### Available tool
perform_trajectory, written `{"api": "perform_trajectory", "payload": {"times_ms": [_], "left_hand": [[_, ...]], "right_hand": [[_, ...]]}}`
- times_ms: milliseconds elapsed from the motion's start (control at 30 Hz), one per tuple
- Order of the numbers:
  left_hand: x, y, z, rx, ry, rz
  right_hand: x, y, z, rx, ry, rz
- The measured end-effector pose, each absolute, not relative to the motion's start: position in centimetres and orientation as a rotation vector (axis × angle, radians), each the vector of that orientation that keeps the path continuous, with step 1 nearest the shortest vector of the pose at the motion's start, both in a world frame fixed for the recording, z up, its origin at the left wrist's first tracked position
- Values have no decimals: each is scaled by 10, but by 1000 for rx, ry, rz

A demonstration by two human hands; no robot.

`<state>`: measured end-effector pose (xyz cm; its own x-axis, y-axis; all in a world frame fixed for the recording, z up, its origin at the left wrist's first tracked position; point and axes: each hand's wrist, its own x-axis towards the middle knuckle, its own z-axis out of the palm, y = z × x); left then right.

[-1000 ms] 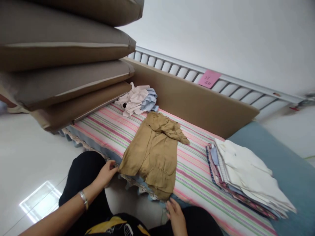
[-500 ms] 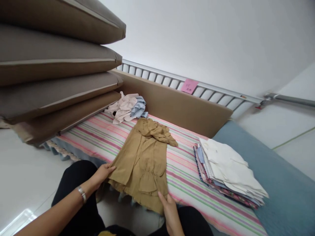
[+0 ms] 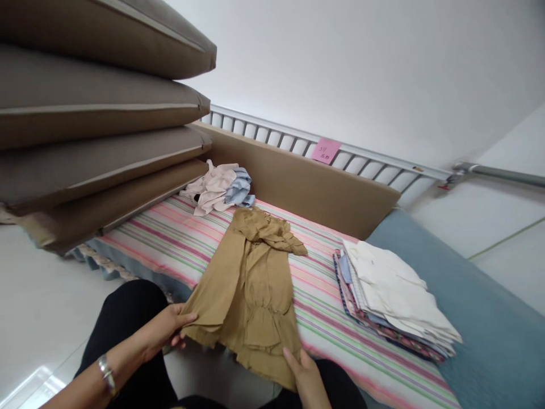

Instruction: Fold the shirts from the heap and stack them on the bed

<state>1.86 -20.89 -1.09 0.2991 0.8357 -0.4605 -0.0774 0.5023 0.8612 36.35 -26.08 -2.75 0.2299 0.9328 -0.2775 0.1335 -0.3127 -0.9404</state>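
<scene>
A mustard-brown blouse (image 3: 251, 284) lies partly folded on a striped sheet (image 3: 170, 227), its lower edge hanging past the bed's near side. My left hand (image 3: 168, 326) pinches its lower left corner between thumb and fingers. At the lower right corner, my right hand (image 3: 304, 372) grips the hem, with the thumb on top and the other fingers mostly hidden beneath. The far end of the blouse is bunched up, and a gathered cuff rests on its front.
Folded clothes (image 3: 395, 301) are stacked on the right, a white garment on top. Crumpled pink and blue clothes (image 3: 221, 187) lie at the back left. Thick brown cushions (image 3: 102, 153) rise on the left. A brown board (image 3: 298, 176) and a railing with a pink note (image 3: 326, 150) line the wall.
Both hands have taken hold of the blouse's lower corners and drawn the hem toward me, spreading it wider. The camera view has turned to the right.
</scene>
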Motion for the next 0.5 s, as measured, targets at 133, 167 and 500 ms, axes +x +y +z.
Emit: {"api": "perform_trajectory", "payload": {"times_ms": [133,167,500], "left_hand": [[18,-210,-53,811,1367,555],[20,-210,-64,811,1423,524],[31,-195,-105,1012,1693,415]], "right_hand": [[369,-256,-61,-1797,-1085,1174],[370,-254,-71,-1819,-1100,1168],[360,-250,-108,-2238,-1107,1250]]}}
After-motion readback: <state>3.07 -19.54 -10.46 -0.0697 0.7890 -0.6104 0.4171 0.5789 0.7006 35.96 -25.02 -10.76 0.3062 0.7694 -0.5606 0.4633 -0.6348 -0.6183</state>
